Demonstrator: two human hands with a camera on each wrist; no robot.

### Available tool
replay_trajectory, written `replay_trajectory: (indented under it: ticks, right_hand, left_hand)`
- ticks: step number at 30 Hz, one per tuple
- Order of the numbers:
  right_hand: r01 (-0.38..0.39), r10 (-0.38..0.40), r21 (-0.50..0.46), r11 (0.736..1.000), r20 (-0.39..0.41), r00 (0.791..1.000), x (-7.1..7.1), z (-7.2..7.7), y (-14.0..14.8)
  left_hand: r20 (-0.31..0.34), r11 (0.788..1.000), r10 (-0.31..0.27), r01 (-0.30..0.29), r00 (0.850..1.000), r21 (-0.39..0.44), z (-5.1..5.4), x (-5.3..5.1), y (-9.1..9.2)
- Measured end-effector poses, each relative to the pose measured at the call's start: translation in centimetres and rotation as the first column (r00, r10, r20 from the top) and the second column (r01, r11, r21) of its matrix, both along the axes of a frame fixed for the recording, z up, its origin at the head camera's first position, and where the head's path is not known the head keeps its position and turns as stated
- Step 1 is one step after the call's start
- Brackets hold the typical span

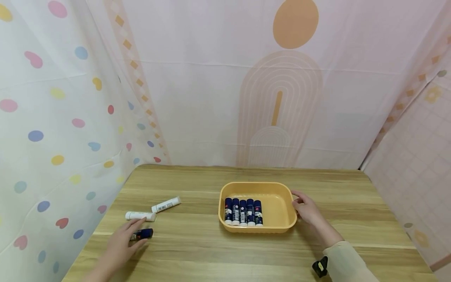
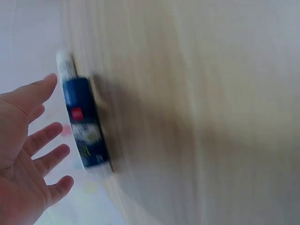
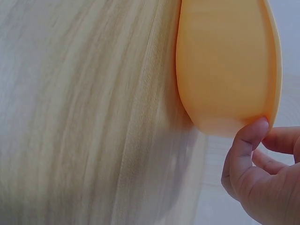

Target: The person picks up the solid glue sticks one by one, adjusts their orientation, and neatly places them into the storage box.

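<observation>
Nearest, the person's left hand point(image 1: 121, 242) has thumb and fingers spread around a dark-blue cylindrical tube point(image 1: 145, 234) lying on the wood-grained table point(image 1: 190, 254); two slim white cylindrical tubes point(image 1: 141, 216) lie just beyond. Across from it, the right hand point(image 1: 307, 209) pinches the rim of a yellow rounded-rectangular plastic tray point(image 1: 276, 207), five blue-and-white tubes point(image 1: 243, 212) lined up at its opposite end, a pale patterned curtain point(image 1: 197, 109) behind

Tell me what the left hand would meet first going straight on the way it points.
The left hand would probably meet the dark blue stick first, as it lies right before the palm; whether they already touch is unclear.
</observation>
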State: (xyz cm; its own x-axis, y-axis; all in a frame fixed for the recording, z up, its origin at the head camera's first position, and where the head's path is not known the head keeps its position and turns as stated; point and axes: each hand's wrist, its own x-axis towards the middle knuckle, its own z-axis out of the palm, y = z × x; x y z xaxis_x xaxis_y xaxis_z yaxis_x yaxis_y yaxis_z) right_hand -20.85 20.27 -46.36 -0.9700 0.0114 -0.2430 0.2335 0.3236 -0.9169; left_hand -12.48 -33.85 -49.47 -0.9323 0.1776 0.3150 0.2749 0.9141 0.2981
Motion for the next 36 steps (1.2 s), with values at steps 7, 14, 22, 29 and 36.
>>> replay_trajectory:
  ticks: [7, 14, 22, 29, 36]
  right_hand:
    - [-0.005, 0.005, -0.003, 1.0, -0.001, 1.0, 0.1, 0.1, 0.0]
    - [-0.01, 0.01, 0.001, 1.0, -0.004, 1.0, 0.1, 0.1, 0.1]
    - [-0.014, 0.014, 0.008, 1.0, 0.006, 1.0, 0.1, 0.1, 0.2]
    - [-0.003, 0.003, 0.002, 1.0, 0.009, 1.0, -0.1, 0.0, 0.2]
    - [-0.008, 0.008, 0.008, 1.0, 0.012, 1.0, -0.2, -0.1, 0.2]
  left_hand:
    - [0.136, 0.997, 0.055, -0.046, 0.989, -0.069, -0.1, 0.1, -1.1]
    - [0.159, 0.992, 0.073, -0.055, 0.985, -0.113, -0.2, -0.2, -1.4]
    - [0.188, 0.993, 0.067, -0.046, 0.98, -0.111, 0.2, -0.7, -1.5]
    - [0.235, 0.987, 0.084, -0.049, 0.968, -0.15, 0.1, -0.9, -0.8]
    - [0.262, 0.993, 0.055, -0.025, 0.963, -0.117, 0.4, -1.2, 0.1]
